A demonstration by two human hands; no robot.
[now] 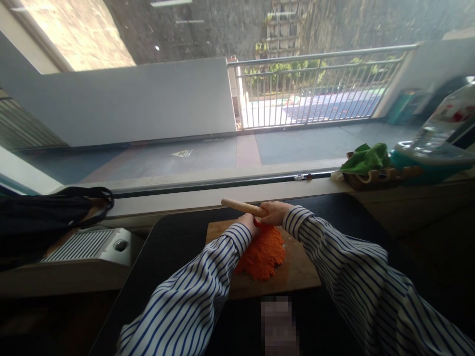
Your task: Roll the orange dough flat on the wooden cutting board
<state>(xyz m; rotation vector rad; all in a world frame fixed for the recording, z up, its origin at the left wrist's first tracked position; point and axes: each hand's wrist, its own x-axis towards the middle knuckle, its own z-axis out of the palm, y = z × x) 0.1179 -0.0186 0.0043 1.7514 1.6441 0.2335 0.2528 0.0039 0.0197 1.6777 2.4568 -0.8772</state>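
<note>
A flat sheet of orange dough (pixel 264 252) lies on a wooden board (pixel 297 274) set on a dark table. Across the far edge of the dough rests a wooden rolling pin (pixel 239 205). My right hand (pixel 274 212) is closed over the pin's right part. My left hand (pixel 249 223) sits just left of it at the dough's far edge, fingers curled, mostly hidden by its striped sleeve; what it grips I cannot make out. A small red bit shows between the hands.
The dark table (pixel 166 247) runs up to a window sill. A black bag (pixel 48 217) and a white ribbed appliance (pixel 89 244) stand at the left. At the right, a basket with green cloth (pixel 365 165) and a teal container (pixel 430 158) sit on the sill.
</note>
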